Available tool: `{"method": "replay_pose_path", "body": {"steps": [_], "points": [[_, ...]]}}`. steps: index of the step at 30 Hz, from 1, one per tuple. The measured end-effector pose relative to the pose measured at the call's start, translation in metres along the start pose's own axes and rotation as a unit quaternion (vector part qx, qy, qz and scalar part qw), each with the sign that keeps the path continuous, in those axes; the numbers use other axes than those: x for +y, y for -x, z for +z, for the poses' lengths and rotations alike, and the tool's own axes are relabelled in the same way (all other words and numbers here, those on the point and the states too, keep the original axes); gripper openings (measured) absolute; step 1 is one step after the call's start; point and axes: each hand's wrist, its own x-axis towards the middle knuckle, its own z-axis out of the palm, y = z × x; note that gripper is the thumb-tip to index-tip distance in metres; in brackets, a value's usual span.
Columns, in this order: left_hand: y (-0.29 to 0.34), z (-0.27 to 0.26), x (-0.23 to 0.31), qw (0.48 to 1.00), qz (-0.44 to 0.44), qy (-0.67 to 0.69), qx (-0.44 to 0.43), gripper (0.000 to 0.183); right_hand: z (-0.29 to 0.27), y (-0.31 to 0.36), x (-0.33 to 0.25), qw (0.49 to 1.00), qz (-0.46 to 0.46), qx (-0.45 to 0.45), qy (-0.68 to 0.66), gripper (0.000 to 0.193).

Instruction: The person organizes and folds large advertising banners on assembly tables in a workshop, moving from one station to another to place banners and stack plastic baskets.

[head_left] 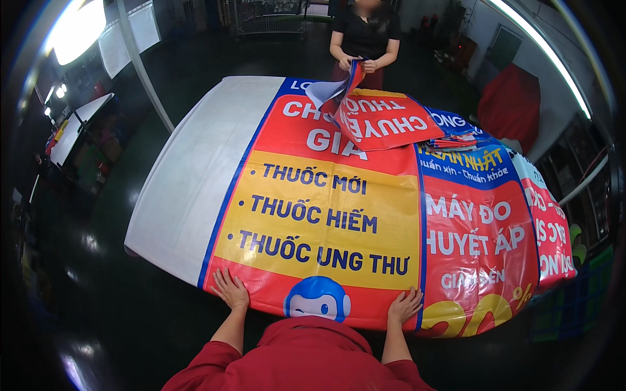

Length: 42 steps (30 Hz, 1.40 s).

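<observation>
A large printed banner point(385, 195) in red, yellow and blue is spread over a wide table, its near edge hanging by my body. My left hand point(231, 290) lies on the banner's near left corner, fingers spread. Near the blue stripe on the right, my right hand point(405, 305) rests with its fingers stretched out on the red border. Neither hand grips anything. Across the table, a person point(365, 39) in a dark top holds up a folded part of another printed sheet point(385, 127), which lies partly over the banner.
A blank white surface point(195, 163) covers the table's left part. Folded printed sheets point(456, 141) are stacked at the far right. A grey pole point(145, 72) rises at the far left. Farther back stand a white worktable point(75, 130), a wire cart point(270, 19) and a red-covered object point(512, 104).
</observation>
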Motion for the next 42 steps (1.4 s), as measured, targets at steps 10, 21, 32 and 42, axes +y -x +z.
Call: {"method": "replay_pose_path", "body": {"steps": [10, 21, 32, 42], "points": [[0.000, -0.001, 0.000, 1.000, 0.015, 0.010, 0.017, 0.044, 0.004, -0.007, -0.005, 0.999, 0.023, -0.020, -0.010, 0.040], [-0.003, -0.009, 0.005, 1.000, 0.009, 0.019, 0.010, 0.044, 0.014, 0.005, -0.120, 0.967, -0.198, -0.088, -0.133, 0.044], [-0.004, -0.011, 0.008, 1.000, 0.005, 0.021, -0.001, 0.045, 0.014, 0.028, -0.175, 0.867, -0.434, -0.164, -0.181, 0.035], [-0.007, -0.007, 0.007, 1.000, 0.011, 0.013, 0.000, 0.044, -0.009, -0.056, -0.238, 0.872, -0.318, -0.149, -0.340, 0.050]]}}
